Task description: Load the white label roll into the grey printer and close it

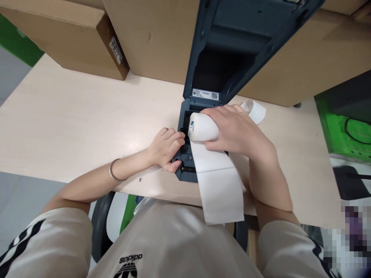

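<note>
A dark blue-grey printer (pixel 185 175) stands on the table with its lid (pixel 240 34) raised. Over its open compartment is a roll of white labels (pixel 205 127), wrapped by the fingers of my right hand (pixel 236 129). From the roll a strip of labels (pixel 222 193) hangs down over the table's front edge. My left hand (pixel 168 148) rests at the printer's left side, its fingers curled over the rim and the thumb lower down; what the fingertips touch inside is hidden.
Cardboard boxes (pixel 150 42) line the back of the table (pixel 72 123). A loose curl of white paper (pixel 256 112) lies right of the printer. Behind my body is a chair (pixel 101 224). Green items (pixel 344 135) and a dark object are at the far right.
</note>
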